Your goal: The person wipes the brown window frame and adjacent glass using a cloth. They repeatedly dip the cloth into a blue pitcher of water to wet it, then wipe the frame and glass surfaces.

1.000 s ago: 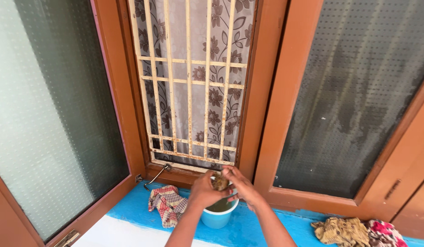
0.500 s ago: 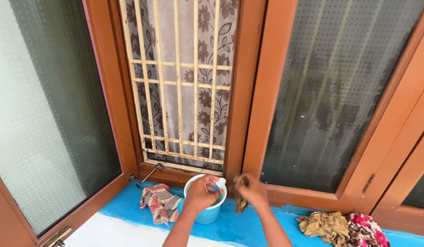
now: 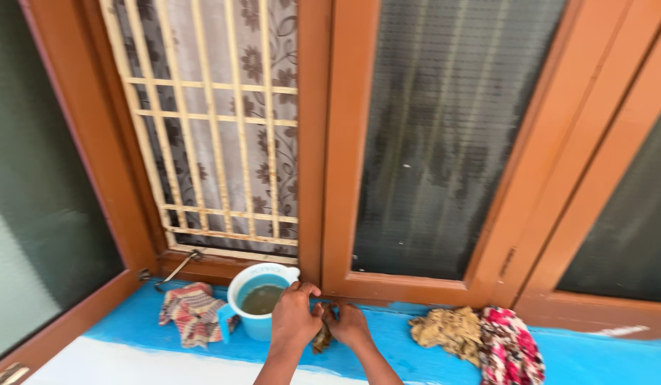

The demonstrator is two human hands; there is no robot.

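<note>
Head view: both my hands meet on the blue ledge below the brown window frame. My left hand and right hand have fingers closed around a small brown rag, held between them just right of the blue mug of murky water. I see a checked cloth left, and crumpled cloths right.

Brown wet rag (bunched) between hands

Light-blue mug, checked cloth, bright blue ledge, floral curtain.
</note>
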